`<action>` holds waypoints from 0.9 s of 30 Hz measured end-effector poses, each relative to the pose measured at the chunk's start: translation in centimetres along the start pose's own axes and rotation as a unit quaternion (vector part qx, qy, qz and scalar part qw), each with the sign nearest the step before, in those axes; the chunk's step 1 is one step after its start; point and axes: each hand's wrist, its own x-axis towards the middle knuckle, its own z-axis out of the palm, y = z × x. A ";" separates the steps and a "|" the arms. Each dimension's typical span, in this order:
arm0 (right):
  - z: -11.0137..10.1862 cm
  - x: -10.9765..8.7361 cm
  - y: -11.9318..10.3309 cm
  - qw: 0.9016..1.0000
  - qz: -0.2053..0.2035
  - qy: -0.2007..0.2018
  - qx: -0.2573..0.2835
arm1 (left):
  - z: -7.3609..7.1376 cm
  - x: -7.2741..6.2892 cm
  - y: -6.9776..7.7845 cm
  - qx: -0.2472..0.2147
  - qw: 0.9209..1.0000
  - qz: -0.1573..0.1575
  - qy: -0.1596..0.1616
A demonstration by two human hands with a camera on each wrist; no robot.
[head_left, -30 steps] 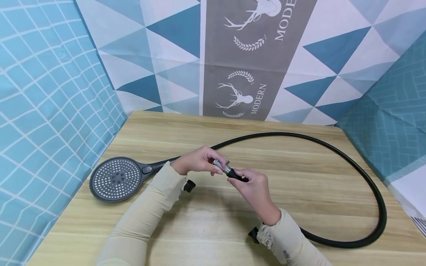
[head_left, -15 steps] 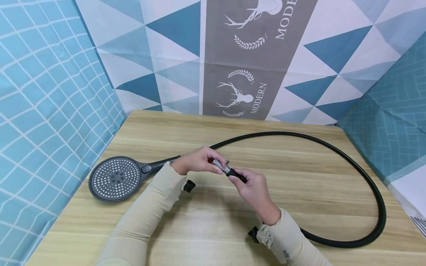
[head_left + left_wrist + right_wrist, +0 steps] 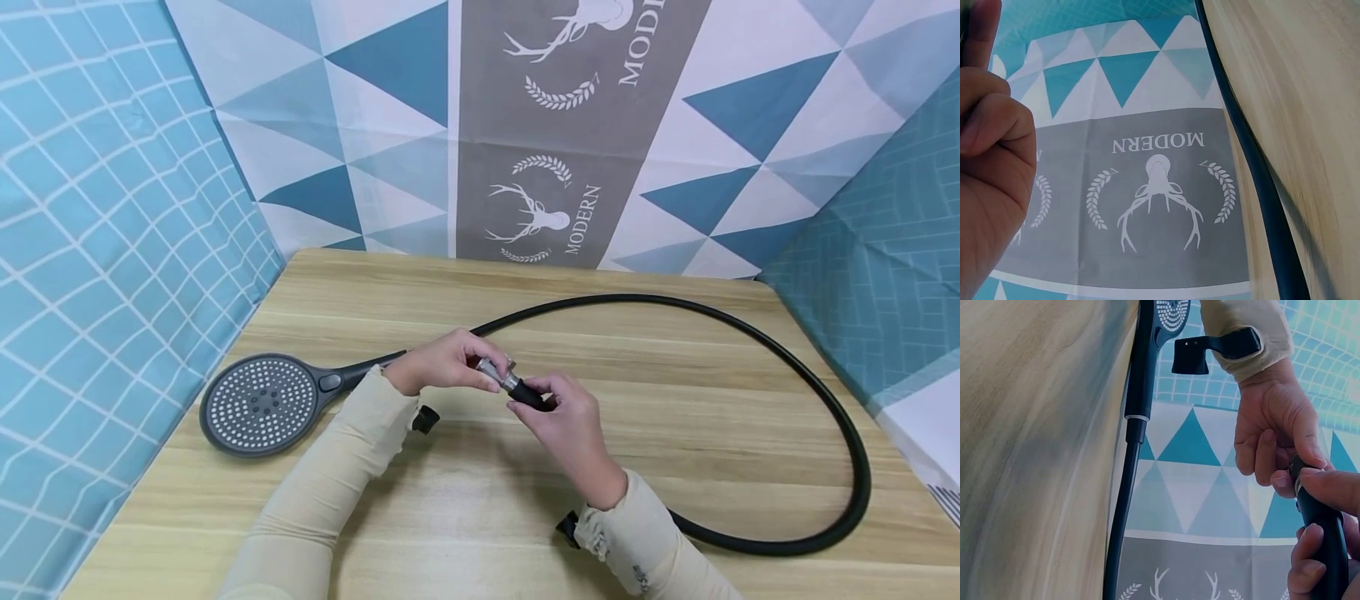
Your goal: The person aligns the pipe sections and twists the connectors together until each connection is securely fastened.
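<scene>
In the head view my left hand [image 3: 450, 360] pinches a small silver metal fitting [image 3: 491, 369] between thumb and fingers. My right hand [image 3: 572, 429] holds the black hose end [image 3: 531, 395] that leads into this fitting. The two hands meet over the middle of the table. From the right wrist view, my right thumb lies along the black end piece [image 3: 1325, 550], with fingers curled round it, and the left fingertips are at its tip. The rest of the black hose [image 3: 750, 333] loops to the right, back to the grey shower head [image 3: 261, 405] at left.
The wooden table [image 3: 465, 517] carries the shower head and hose loop. Tile-patterned sheets stand around it: a blue grid [image 3: 112, 250] at left, triangles behind, teal [image 3: 892, 250] at right. A black wrist mount [image 3: 1216, 350] sits on the left sleeve.
My right fingers and thumb have shifted slightly round the black hose end, and the right wrist has moved a little. My left hand stays in place on the metal fitting.
</scene>
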 end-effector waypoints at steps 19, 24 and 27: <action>-0.5 0.1 -0.2 0.999 0.002 -0.024 0.027 | 0.0 0.0 -0.5 -0.010 0.999 0.027 -0.033; -0.5 0.2 -0.3 0.999 0.018 -0.036 0.005 | 0.0 0.0 -0.6 -0.006 0.999 0.034 -0.033; -0.5 0.2 -0.5 0.998 0.036 -0.043 -0.006 | 0.0 0.0 -0.7 -0.005 0.999 0.036 -0.032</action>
